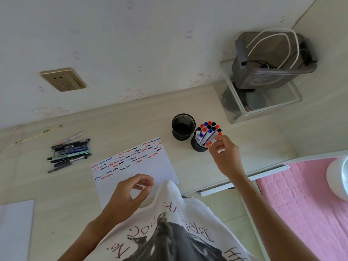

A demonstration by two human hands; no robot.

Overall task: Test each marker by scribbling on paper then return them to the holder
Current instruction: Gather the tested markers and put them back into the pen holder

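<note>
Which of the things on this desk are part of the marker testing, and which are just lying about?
Part of the job:
- right hand, its grip on a red-capped marker
- full holder of markers
- scribbled paper
- left hand, holding nothing

Just lying about:
- pile of pens
- empty mesh cup
- grey bin
- wall socket

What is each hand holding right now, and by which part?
The right hand pinches a red-capped marker near its cap end, at the full holder. The left hand holds nothing, its fingers loosely curled over the paper.
</note>
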